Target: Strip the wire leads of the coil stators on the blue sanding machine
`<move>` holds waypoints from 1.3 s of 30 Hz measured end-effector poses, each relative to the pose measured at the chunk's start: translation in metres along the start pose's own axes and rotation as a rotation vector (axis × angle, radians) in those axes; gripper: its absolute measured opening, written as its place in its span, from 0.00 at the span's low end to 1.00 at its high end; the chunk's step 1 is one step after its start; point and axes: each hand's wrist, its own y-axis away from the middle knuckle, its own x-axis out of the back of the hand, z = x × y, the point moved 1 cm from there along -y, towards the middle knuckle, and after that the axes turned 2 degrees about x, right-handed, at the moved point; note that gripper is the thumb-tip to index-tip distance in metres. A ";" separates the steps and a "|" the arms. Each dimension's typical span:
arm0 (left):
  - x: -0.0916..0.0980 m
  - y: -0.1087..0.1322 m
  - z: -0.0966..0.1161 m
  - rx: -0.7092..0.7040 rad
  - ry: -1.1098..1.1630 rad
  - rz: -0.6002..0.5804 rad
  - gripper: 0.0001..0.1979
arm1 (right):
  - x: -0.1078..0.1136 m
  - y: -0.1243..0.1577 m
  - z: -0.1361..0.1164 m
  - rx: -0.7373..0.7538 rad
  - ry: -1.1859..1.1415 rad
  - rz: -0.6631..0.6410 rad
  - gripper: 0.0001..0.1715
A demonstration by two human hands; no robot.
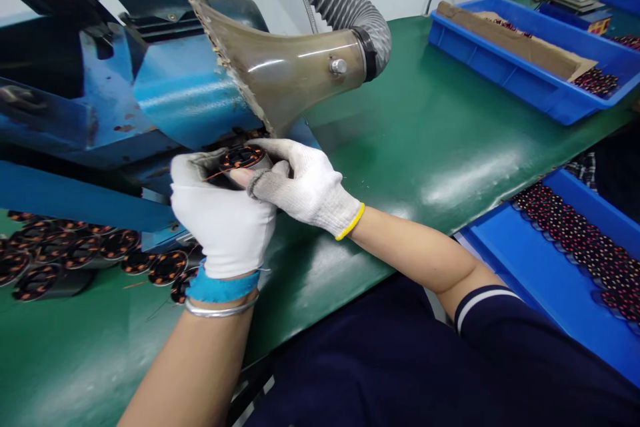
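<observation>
Your gloved left hand (220, 210) curls around one side of the copper-wound core (243, 158), your gloved right hand (306, 185) closed on the other; you hold it just below the translucent hood's (295, 70) rim, above the table (385, 140).

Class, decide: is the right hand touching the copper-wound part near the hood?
Touching. The head view shows the right hand, its bare thumb tip against the side of the copper-wound part.
</observation>
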 end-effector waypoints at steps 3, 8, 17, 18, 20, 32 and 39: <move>0.003 -0.001 0.010 0.015 0.001 0.054 0.32 | -0.002 0.000 -0.003 -0.002 0.015 0.002 0.51; 0.002 0.002 0.010 -0.003 0.055 0.038 0.32 | -0.005 -0.001 0.002 0.019 0.064 0.035 0.53; 0.002 0.039 -0.018 -0.180 0.226 0.188 0.31 | 0.009 0.011 0.007 0.332 0.327 -0.124 0.30; 0.003 0.041 -0.016 -0.182 0.219 0.178 0.30 | 0.011 0.011 0.006 0.336 0.355 -0.136 0.24; 0.002 0.044 -0.012 -0.172 0.217 0.142 0.28 | 0.015 0.010 0.003 0.312 0.402 -0.125 0.17; 0.003 0.052 -0.007 -0.017 0.276 0.038 0.35 | 0.004 0.011 -0.010 -0.017 0.123 0.115 0.34; 0.009 0.037 -0.004 0.085 0.158 0.121 0.33 | -0.010 0.004 -0.008 -0.066 0.061 -0.020 0.43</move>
